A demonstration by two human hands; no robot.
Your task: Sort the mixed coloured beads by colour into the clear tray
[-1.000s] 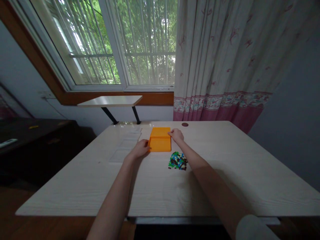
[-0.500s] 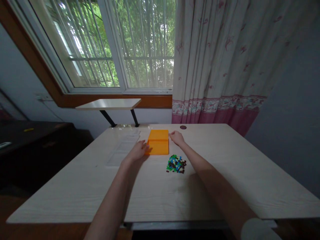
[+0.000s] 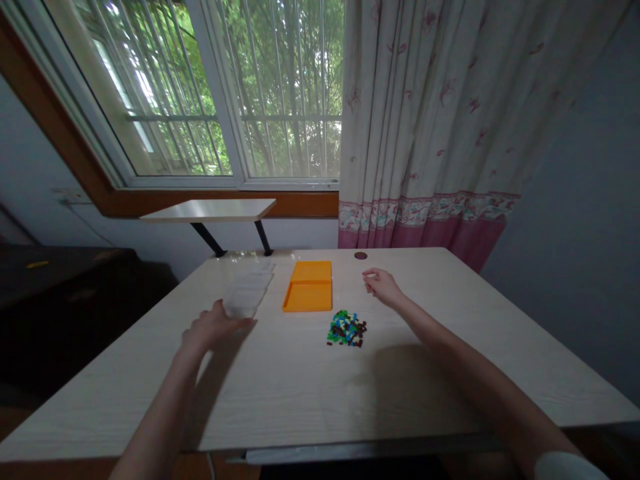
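Observation:
An orange plastic case [image 3: 311,295] lies opened flat on the table, its two halves joined at a crease. My left hand [image 3: 211,327] has its thumb and fingers spread at the near end of some clear plastic sheets or bags [image 3: 249,290]; whether it touches them I cannot tell. To the right of the case, apart from it, my right hand [image 3: 384,287] hovers with loosely bent fingers and nothing in them. In front of the case sits a small pile of tiny green, blue, brown and white pieces [image 3: 346,329], perhaps building bricks.
The pale wooden table [image 3: 450,333] reaches to the wall under the window. A raised shelf [image 3: 213,210] on black legs stands at its back left. Near the back edge is a dark round grommet [image 3: 361,255]. A dark cabinet [image 3: 65,300] stands to the left.
Both hands have let go of the orange case. My left hand has moved left and nearer to me, to the clear plastic; my right hand has drawn off to the right.

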